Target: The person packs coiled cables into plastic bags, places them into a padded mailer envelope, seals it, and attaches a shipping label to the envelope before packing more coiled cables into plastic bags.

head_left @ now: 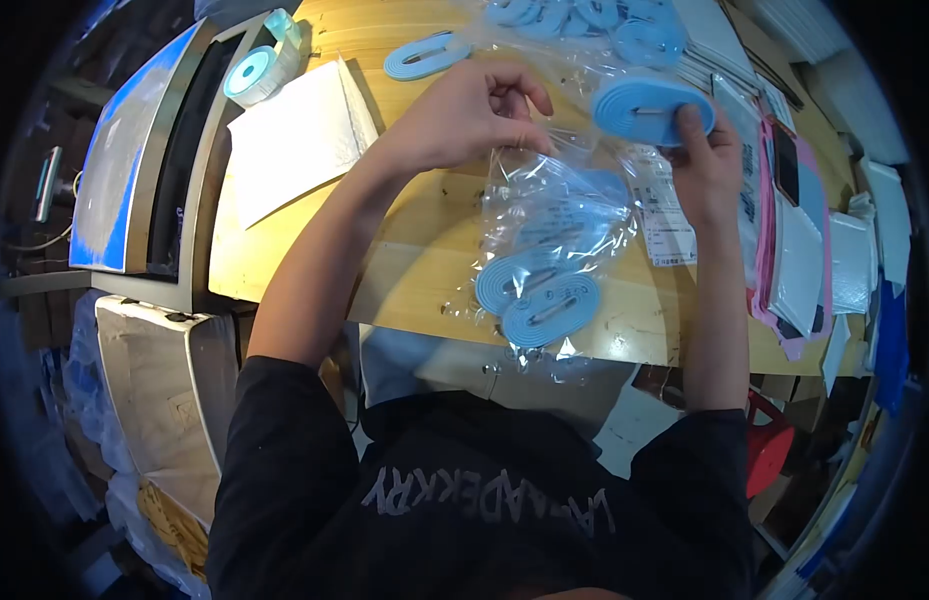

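Observation:
My right hand (706, 160) grips a flat, coiled light-blue strap (634, 108), thumb on top, over the right side of the table. At the mouth of a clear plastic bag (509, 190), my left hand (489, 110) is closed, its thumb and fingers pinching the upper edge. Several coiled blue straps lie inside this bag, two of them overlapping at its lower end (551, 312). The held strap is just above and right of the bag's mouth. Beyond my left hand, a single coiled strap (426, 56) lies on the wooden table (414, 285).
Another clear bag of blue coils (584, 15) lies at the far edge. A tape dispenser (259, 75) and white padded envelope (304, 140) are on the left, beside a blue-and-grey machine (139, 150). A printed label (669, 215), phone (785, 165) and pink-edged packets (799, 260) lie right.

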`<control>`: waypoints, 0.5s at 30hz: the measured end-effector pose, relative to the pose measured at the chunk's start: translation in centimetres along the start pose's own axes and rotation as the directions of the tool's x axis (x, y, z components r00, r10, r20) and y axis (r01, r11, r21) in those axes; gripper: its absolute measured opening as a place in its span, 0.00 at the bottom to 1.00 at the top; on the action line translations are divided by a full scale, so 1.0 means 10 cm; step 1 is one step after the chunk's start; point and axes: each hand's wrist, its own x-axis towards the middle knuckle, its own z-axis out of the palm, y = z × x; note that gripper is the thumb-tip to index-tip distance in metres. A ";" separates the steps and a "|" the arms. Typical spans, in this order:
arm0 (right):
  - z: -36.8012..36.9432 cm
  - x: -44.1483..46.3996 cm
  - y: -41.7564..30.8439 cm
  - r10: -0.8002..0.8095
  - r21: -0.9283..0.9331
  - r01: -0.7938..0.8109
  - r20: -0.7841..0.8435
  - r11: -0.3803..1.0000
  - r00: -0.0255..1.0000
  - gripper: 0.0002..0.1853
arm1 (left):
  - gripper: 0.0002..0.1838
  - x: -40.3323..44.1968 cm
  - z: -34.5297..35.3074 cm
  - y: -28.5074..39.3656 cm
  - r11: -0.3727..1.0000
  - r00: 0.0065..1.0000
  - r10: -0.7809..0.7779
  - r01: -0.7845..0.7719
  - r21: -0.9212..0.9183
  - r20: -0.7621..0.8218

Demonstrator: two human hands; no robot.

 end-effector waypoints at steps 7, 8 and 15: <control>0.08 -0.05 -0.06 -0.093 -0.171 0.085 -0.040 0.982 0.995 0.15 | 0.19 -0.02 0.19 0.09 0.995 0.999 0.048 -0.049 -0.086 -0.015; 0.11 -0.06 -0.09 -0.076 -0.192 0.070 -0.027 0.979 0.997 0.15 | 0.19 -0.02 0.20 0.09 0.994 0.998 0.047 -0.049 -0.097 -0.029; 0.17 -0.05 -0.12 0.025 -0.168 -0.028 -0.018 0.985 1.000 0.14 | 0.22 -0.03 0.25 0.12 0.986 0.998 -0.019 0.010 -0.165 -0.053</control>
